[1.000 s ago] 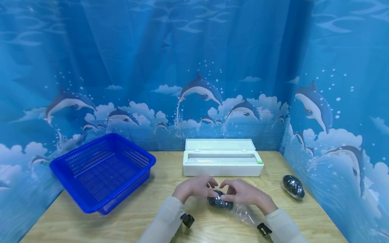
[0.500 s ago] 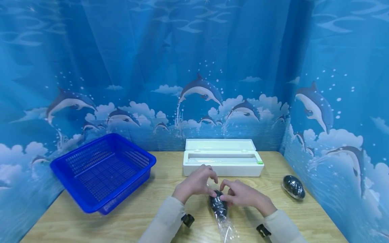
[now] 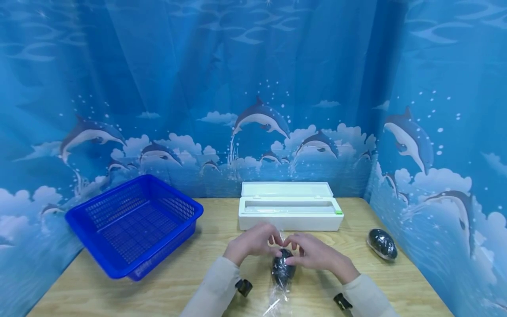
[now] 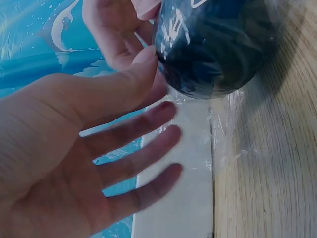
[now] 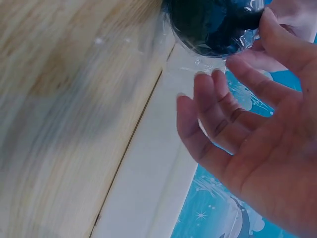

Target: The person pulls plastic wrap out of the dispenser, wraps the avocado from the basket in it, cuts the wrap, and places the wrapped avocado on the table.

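Note:
A dark, glossy oval thing (image 3: pixel 283 272) wrapped in clear plastic film stands on the wooden table between the two hands. Its twisted film tail (image 3: pixel 277 301) trails toward the person. At the far end, my left hand (image 3: pixel 256 242) pinches the wrapped thing with thumb and index finger. From the other side, my right hand (image 3: pixel 314 253) pinches the same end, its thumb on the dark surface (image 5: pixel 213 25). Both hands' other fingers are spread loosely, as the wrist views show. Loose film hangs beyond the fingertips.
A white cling film box (image 3: pixel 291 221) with raised lid and green slider stands behind the hands. To the left sits a blue perforated basket (image 3: pixel 158 249). Another film-wrapped dark oval (image 3: pixel 382 244) lies at the right table edge. Dolphin-print curtain (image 3: pixel 198 88) surrounds the table.
The wrapped thing has turned from lying sideways to pointing toward the person, its film tail swinging from the right to the front. The left hand rose, then came down again.

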Available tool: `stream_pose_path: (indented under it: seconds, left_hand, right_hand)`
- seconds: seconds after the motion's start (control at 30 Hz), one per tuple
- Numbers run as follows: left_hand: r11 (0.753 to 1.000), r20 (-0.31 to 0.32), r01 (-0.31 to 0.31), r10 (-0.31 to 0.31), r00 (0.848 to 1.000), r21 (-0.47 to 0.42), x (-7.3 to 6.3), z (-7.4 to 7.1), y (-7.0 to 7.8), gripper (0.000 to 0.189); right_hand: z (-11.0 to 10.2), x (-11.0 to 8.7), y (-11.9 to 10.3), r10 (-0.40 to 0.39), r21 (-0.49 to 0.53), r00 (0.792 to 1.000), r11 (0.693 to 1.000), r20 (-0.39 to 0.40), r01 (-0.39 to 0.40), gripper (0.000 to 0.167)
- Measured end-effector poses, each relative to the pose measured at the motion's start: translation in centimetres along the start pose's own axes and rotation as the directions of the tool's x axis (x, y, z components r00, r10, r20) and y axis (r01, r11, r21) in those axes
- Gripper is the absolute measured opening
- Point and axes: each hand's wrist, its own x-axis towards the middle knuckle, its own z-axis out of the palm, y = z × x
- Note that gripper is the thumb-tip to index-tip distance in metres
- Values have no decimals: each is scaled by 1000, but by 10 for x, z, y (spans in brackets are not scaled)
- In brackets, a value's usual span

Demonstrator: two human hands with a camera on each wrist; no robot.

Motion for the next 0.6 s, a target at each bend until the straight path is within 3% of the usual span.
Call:
stream_pose_path:
  seconds: [0.33,0.6]
  left_hand:
    - [994,94,91,-85,992,-66,-5,-1,0,26]
    - [969,183,212,-187,965,-125,-6,2,-4,32]
  right_hand:
    - [1,-3,-1,41,5,997,999,69,-41,53]
    - [2,-5,2,38,7,992,999,121,-39,58]
